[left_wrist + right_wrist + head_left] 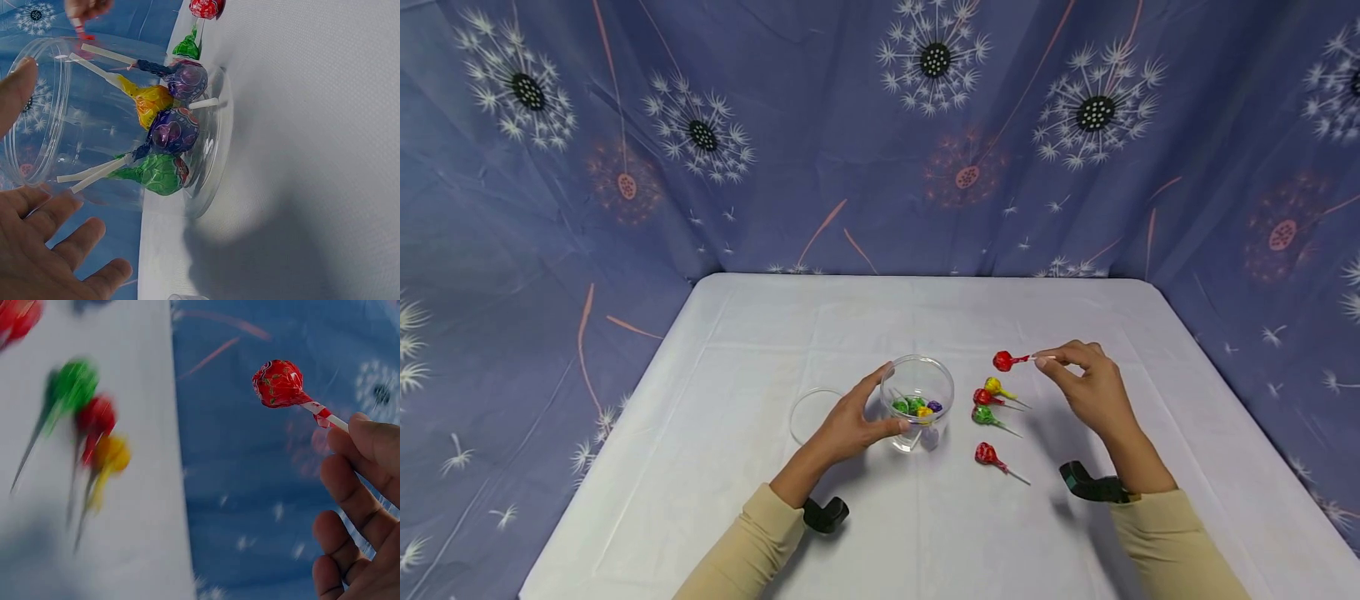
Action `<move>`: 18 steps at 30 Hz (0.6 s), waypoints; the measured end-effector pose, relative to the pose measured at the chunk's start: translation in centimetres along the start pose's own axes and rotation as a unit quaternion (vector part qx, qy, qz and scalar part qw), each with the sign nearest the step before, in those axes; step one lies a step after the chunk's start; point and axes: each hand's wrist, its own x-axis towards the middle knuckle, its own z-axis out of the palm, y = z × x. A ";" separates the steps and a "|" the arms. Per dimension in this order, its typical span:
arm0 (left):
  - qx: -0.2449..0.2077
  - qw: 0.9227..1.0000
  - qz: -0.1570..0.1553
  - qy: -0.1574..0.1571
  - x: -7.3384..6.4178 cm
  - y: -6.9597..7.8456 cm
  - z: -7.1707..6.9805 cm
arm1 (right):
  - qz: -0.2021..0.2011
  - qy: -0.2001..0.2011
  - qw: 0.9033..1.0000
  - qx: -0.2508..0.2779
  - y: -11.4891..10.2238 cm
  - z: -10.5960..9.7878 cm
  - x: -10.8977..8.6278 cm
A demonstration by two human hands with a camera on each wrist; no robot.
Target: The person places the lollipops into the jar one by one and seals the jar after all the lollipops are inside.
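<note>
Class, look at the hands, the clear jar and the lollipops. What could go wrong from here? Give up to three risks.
1. The right hand pinches the raised red lollipop only by its thin stick, so it could twist or slip.
2. The left hand holds the clear jar by its sides; an uneven push might tip it.
3. Sticks in the jar lean at different angles, so another lollipop might snag going in.

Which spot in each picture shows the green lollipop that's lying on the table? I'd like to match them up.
Head: the green lollipop is right of centre, lower half, on the table, right of the clear cup.
Left wrist: the green lollipop is near the top, about mid-width, just above the clear cup.
Right wrist: the green lollipop, blurred, is upper left.
Shared landmark: the neighbouring red lollipop, nearest the person.
</note>
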 end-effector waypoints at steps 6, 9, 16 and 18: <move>-0.001 1.000 -0.001 0.000 0.0 0.0 0.1 | -0.054 -0.020 0.998 0.039 -3.8 1.4 0.7; -0.001 1.000 0.000 0.000 0.0 0.0 0.1 | -0.080 -0.035 0.995 0.057 -5.1 2.3 1.0; -0.004 1.000 -0.001 0.002 0.0 0.1 0.1 | -0.134 -0.074 0.986 0.066 -7.4 4.4 1.2; -0.009 1.000 -0.002 0.002 0.1 0.1 0.1 | -0.145 -0.084 0.984 0.058 -7.7 5.0 1.1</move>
